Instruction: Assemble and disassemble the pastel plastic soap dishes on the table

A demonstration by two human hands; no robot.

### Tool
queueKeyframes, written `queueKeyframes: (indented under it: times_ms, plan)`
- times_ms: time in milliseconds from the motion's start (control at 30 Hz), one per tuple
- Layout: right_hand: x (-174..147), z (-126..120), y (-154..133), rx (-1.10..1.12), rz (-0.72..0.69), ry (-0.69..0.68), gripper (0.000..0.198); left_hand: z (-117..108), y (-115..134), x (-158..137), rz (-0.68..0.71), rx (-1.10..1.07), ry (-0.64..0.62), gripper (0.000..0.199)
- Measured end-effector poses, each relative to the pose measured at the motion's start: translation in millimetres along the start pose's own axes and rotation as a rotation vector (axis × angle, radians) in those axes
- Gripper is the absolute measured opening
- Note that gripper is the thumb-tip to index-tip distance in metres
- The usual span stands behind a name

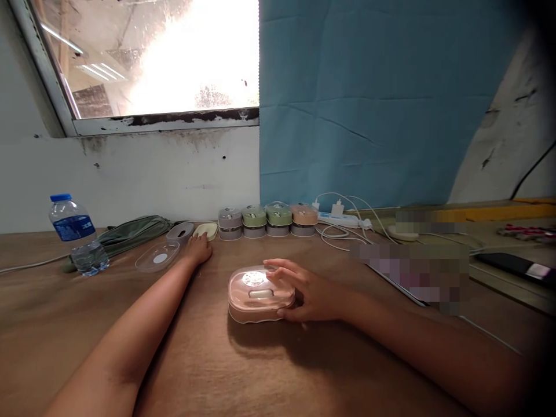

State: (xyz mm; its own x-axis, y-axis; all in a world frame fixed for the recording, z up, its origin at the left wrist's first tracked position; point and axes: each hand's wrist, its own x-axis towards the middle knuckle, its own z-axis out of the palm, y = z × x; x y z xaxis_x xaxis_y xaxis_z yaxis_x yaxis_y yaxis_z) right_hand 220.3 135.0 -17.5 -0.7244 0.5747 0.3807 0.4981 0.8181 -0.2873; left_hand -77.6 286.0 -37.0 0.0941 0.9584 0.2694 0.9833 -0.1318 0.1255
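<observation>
Though apart, right fingers (287,278) on box (243,296)

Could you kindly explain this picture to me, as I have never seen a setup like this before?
Of course. There is no machine here: a person works with two bare hands, and a camera worn on their head looks forward and down, giving this single view.

The right hand has its fingers over the top of a pink lidded box and its thumb near the front edge; how firmly it grips, I cannot tell. The left hand reaches to a pale yellow item farther back.

On the brown table are also a water bottle, a clear lid, a row of grey, green and pink containers and a white power strip. Part of the right side is blurred out.
</observation>
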Motion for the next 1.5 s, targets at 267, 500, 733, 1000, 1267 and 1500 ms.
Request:
queueKeyframes:
  times_ms: [267, 500, 733, 1000, 1267, 1500]
  plan:
    - [3.5, -3.2, 3.5, -0.034, -0.104, 0.019, 0.055, -47.7, 7.1, -65.2, 0.118, 0.102, -0.225, 0.044]
    - [5.3, 3.4, 2.2, -0.112, -0.129, 0.089, 0.055, -110.9, 20.7, -166.0, 0.051, 0.220, -0.430, 0.030]
    - [6.1, 9.5, 0.7, -0.147, -0.115, 0.151, 0.053, -117.1, 54.9, -178.1, 0.266, 0.003, -0.206, 0.044]
    - [2.5, 4.8, 4.4, -0.110, -0.132, 0.087, 0.068, -91.7, 85.5, -141.0, 0.601, -0.155, -0.305, 0.092]
    - [-0.9, 0.2, 14.8, -0.054, -0.229, 0.070, 0.061, -74.7, 73.4, -116.4, 0.635, -0.499, -0.472, 0.090]
    - [-3.5, 3.9, 14.0, -0.156, -0.074, 0.258, 0.083, -82.9, 69.0, -124.3, 0.408, -0.477, -0.272, 0.080]
